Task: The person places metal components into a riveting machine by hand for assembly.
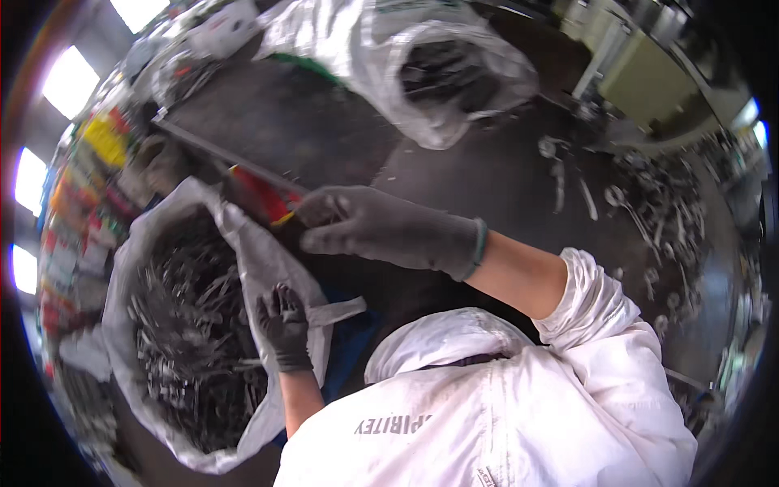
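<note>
My right hand (381, 230), in a dark grey knit glove, reaches leftward over the dark table. Its fingers are curled in; whatever they hold, if anything, I cannot make out. My left hand (286, 326), gloved in the same way, is at the inner side of a white woven sack (280, 268), its fingers bent but apart. The sack stands with its mouth wide, filled with many thin dark grey strip-like pieces (195, 325), blurred by motion. Just beyond my right fingertips lies a red and yellow object (264, 195), partly hidden.
Another white sack (357, 40) lies on its side at the far edge, dark pieces showing in its mouth. Thin grey long-stemmed pieces (661, 199) are scattered at right, near a pale machine (641, 73). Colourful bags (105, 142) are piled at left. A metal edge (219, 152) borders the table.
</note>
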The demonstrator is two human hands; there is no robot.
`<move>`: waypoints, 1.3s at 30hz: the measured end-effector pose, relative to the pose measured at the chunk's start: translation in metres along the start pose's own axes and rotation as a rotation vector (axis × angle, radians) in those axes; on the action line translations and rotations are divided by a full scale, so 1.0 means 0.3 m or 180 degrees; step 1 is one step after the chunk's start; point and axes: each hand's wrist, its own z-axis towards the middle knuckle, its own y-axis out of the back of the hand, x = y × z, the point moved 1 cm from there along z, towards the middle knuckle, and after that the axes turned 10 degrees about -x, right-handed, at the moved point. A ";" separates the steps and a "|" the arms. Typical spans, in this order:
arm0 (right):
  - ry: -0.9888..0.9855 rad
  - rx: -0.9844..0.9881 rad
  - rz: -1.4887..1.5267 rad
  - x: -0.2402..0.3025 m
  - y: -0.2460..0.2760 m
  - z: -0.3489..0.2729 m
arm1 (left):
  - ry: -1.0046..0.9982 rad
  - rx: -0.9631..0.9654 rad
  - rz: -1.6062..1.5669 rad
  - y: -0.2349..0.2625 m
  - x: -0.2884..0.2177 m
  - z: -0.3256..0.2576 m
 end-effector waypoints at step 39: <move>0.0033 -0.3926 -0.0086 -0.135 0.845 -0.756 | -0.5136 -0.1336 0.7142 -0.614 -0.435 -0.112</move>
